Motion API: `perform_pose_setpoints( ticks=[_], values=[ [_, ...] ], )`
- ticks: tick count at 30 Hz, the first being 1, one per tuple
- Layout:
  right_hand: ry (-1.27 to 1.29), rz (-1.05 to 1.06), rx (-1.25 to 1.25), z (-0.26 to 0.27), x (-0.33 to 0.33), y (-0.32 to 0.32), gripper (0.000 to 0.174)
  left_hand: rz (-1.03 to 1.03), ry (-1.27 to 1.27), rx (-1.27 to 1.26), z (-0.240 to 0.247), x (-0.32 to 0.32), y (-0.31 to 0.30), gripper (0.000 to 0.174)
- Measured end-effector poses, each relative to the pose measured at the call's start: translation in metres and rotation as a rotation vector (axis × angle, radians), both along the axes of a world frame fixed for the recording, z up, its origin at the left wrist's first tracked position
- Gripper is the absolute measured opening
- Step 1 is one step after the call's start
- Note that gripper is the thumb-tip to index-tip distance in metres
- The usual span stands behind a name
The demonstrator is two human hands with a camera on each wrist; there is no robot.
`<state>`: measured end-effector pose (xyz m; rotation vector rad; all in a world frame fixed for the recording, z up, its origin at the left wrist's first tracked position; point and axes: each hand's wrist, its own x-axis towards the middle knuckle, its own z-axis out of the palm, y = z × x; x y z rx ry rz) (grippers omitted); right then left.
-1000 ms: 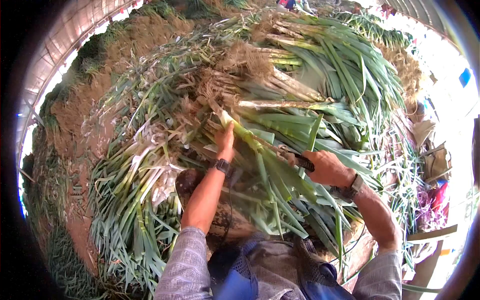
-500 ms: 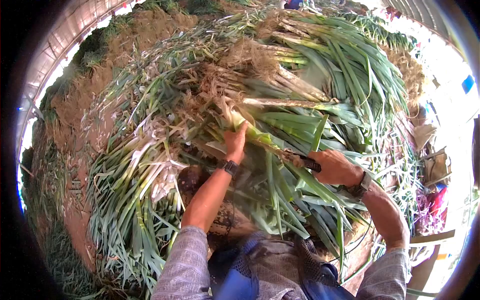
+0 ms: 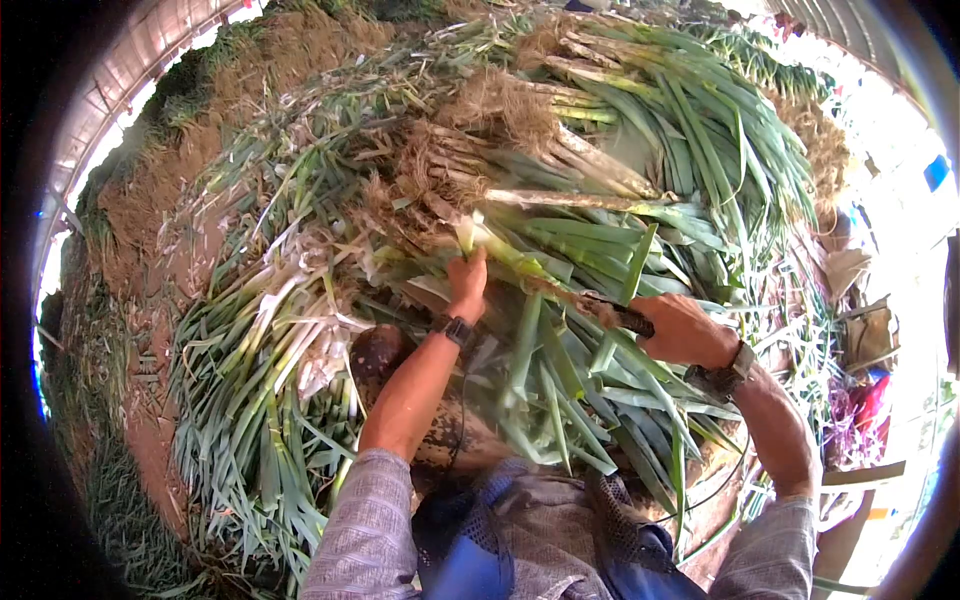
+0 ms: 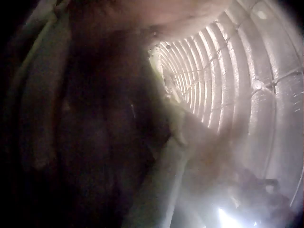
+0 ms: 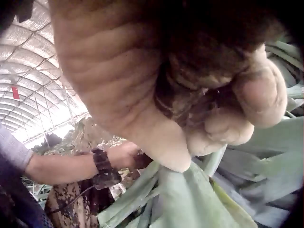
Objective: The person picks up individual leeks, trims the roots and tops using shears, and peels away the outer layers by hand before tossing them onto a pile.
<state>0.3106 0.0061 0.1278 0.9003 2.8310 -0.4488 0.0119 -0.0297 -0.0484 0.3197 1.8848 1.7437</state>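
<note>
In the head view my left hand [image 3: 467,285] grips a leek [image 3: 485,238] near its pale base, thumb along the stalk. My right hand [image 3: 685,330] has its fingers curled round the dark handle of a knife [image 3: 630,318]. The knife's brown, dirty blade points left and lies along the leek's green upper part. Loose green leaves [image 3: 525,345] hang below the blade. In the right wrist view, the right hand's curled fingers [image 5: 259,92] wrap the dark handle, above broad leaves [image 5: 190,199]. The left wrist view is mostly dark and blurred.
Untrimmed leeks with earthy roots [image 3: 500,110] are heaped ahead and to the right. A pile of pale-stemmed leeks [image 3: 270,390] lies at my left. My shoe [image 3: 380,355] stands between the piles. Cardboard [image 3: 870,335] and purple netting [image 3: 850,420] are at far right.
Both hands have shifted right, the right hand also slightly down. The leek moved right with the left hand, and leaves below the blade now hang more separately.
</note>
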Motion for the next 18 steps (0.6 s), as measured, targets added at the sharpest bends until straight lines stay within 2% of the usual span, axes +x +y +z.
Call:
perform_pose_setpoints(
  ticks=[2,4,5,6,7,8,10,12,14,15,16,18],
  values=[
    [0.008,0.006,0.039,-0.007,-0.001,0.007,0.021,-0.041,-0.048,-0.055,-0.01,-0.011,0.0,0.044],
    [0.017,0.015,0.06,-0.011,-0.002,0.011,0.022,-0.359,0.215,-0.104,-0.02,-0.025,-0.003,0.065],
    [0.018,0.018,0.061,-0.012,-0.003,0.011,0.022,-0.356,0.216,-0.103,-0.017,-0.028,-0.004,0.065],
    [0.02,0.0,0.06,-0.013,-0.004,0.011,0.023,-0.384,0.483,-0.283,-0.013,-0.032,-0.006,0.058],
    [0.022,-0.017,0.059,-0.013,-0.004,0.011,0.024,-0.406,0.749,-0.465,0.001,-0.033,-0.01,0.054],
    [0.023,-0.016,0.062,-0.015,-0.004,0.012,0.024,-0.404,0.75,-0.464,0.016,-0.032,-0.017,0.054],
    [0.082,-0.003,0.044,-0.018,-0.004,0.012,0.024,-0.561,0.813,-0.56,0.047,-0.028,-0.031,0.058],
    [0.041,-0.041,0.036,-0.021,-0.006,0.015,0.023,-0.611,0.776,-0.552,0.058,-0.02,-0.038,0.054],
    [0.07,-0.011,0.068,-0.027,-0.008,0.017,0.022,-0.348,0.95,-0.21,0.06,-0.011,-0.042,0.044],
    [0.071,-0.01,0.066,-0.028,-0.01,0.018,0.022,-0.403,0.91,-0.089,0.062,-0.008,-0.042,0.039],
    [0.063,-0.003,0.078,-0.028,-0.014,0.018,0.022,-0.398,0.91,-0.091,0.054,-0.007,-0.038,0.039],
    [0.056,0.018,0.096,-0.026,-0.022,0.02,0.022,-0.553,0.761,-0.103,0.023,-0.014,-0.025,0.036]
  ],
)
